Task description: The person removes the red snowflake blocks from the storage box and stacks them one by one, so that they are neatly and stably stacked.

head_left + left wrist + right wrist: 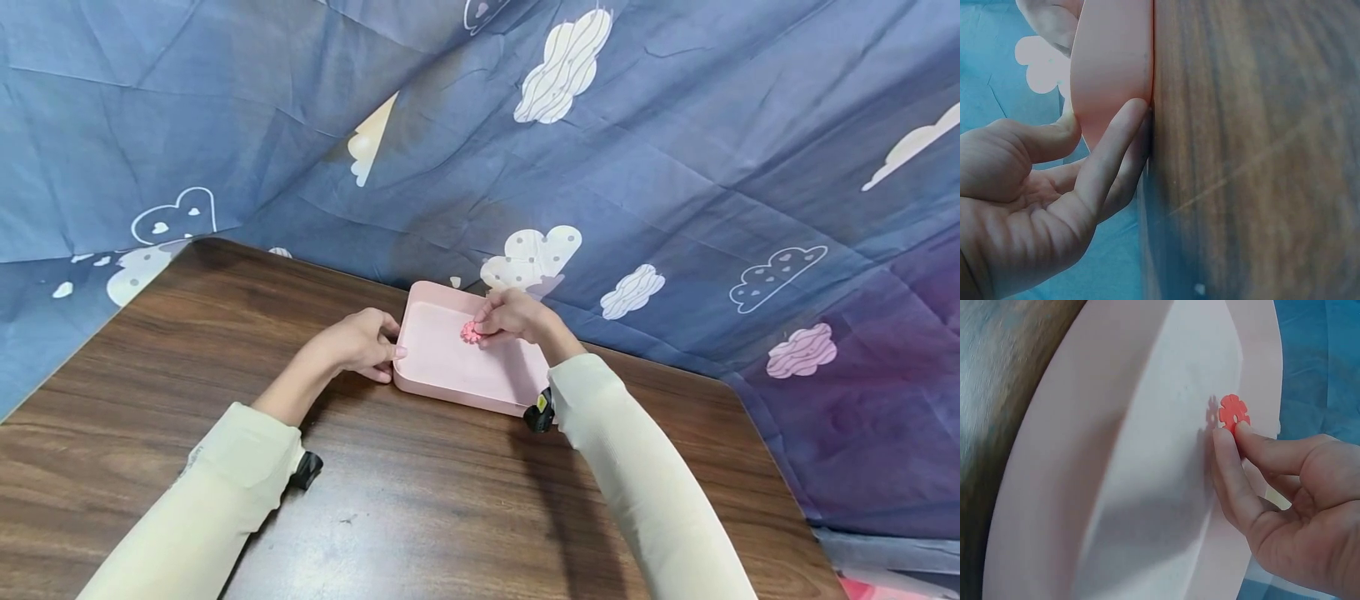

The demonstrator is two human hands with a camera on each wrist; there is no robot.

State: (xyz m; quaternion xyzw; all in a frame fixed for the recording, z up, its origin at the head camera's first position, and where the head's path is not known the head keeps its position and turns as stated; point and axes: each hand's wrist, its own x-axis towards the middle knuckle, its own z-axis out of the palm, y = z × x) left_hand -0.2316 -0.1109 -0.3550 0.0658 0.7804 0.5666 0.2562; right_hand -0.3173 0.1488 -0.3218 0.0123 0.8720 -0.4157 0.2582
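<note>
A shallow pink tray (450, 388) with rounded corners stands on the wooden table. My right hand (513, 317) reaches over the tray and pinches a small red flower-shaped plastic disc (1233, 410) between thumb and fingertips. Notches run round the disc's edge, and a slot shows in its middle; the fingertips cover its lower part. Close beneath it, the tray floor (1154, 481) catches the shadow of disc and hand. At the tray's left end, my left hand (365, 346) grips the wall, its thumb over the rim and the other fingers against the outer side (1113, 69).
The brown wood-grain table (420, 483) extends in front of the tray and to both sides. Right behind the tray hangs a blue cloth (420, 225) printed with clouds. Black wrist straps (306, 471) sit on both sleeves.
</note>
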